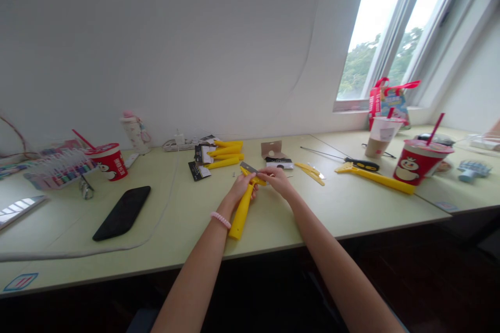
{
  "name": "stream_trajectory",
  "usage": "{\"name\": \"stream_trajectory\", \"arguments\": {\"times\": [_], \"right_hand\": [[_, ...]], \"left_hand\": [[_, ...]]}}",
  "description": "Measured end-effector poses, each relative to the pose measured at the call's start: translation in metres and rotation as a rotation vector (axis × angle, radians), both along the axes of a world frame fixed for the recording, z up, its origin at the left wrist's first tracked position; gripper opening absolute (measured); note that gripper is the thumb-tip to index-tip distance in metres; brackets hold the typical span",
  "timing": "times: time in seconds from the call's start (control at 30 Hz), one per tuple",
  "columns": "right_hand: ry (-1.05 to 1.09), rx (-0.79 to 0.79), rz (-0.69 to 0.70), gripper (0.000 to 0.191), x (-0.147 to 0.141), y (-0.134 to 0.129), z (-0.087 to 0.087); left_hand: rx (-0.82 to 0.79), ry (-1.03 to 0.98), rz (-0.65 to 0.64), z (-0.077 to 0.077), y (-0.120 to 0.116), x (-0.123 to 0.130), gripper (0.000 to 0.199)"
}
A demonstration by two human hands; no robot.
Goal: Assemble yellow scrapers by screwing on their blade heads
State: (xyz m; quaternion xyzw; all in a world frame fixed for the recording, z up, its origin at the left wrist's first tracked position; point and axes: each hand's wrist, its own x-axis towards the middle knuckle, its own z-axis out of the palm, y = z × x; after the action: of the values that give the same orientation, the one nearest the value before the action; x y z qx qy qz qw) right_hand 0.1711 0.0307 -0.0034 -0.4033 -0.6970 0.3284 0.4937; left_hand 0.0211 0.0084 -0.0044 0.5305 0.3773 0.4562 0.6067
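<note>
My left hand (240, 188) is closed around the neck of a yellow scraper (241, 214), whose handle slants down toward the table's front edge. A flat grey metal blade (247, 168) lies across the scraper's head. My right hand (275, 178) pinches at the right end of that head; its fingertips partly cover what they grip. Just right of my hands lie thin yellow plastic strips (310, 170). Behind them is an opened cardboard package (272, 150). Several more yellow scrapers (226, 155) with black card labels rest behind my left hand.
On the right are a screwdriver (361, 164), a long yellow scraper (380, 178), a red cup (420, 164) with a straw and a pale cup (380, 135). To the left are a black phone-like slab (123, 213), a red cup (111, 162), a marker box (58, 169) and a white cable (156, 229).
</note>
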Motion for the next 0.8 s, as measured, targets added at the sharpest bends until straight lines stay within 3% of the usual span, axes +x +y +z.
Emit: {"name": "stream_trajectory", "arguments": {"times": [0.17, 0.47, 0.63, 0.8], "right_hand": [[-0.084, -0.044, 0.121, 0.029, 0.001, -0.002, 0.001], [-0.046, -0.122, 0.112, 0.028, 0.003, -0.005, 0.004], [-0.030, -0.119, 0.069, 0.024, 0.002, -0.005, 0.006], [-0.046, -0.112, 0.092, 0.022, 0.002, -0.003, 0.002]], "left_hand": [[-0.009, 0.046, 0.050, -0.001, 0.001, 0.001, 0.025], [0.051, 0.112, 0.194, -0.001, 0.006, 0.002, 0.021], [0.146, 0.118, 0.401, -0.001, 0.012, -0.004, 0.019], [0.155, 0.146, 0.472, 0.001, 0.012, -0.007, 0.014]]}}
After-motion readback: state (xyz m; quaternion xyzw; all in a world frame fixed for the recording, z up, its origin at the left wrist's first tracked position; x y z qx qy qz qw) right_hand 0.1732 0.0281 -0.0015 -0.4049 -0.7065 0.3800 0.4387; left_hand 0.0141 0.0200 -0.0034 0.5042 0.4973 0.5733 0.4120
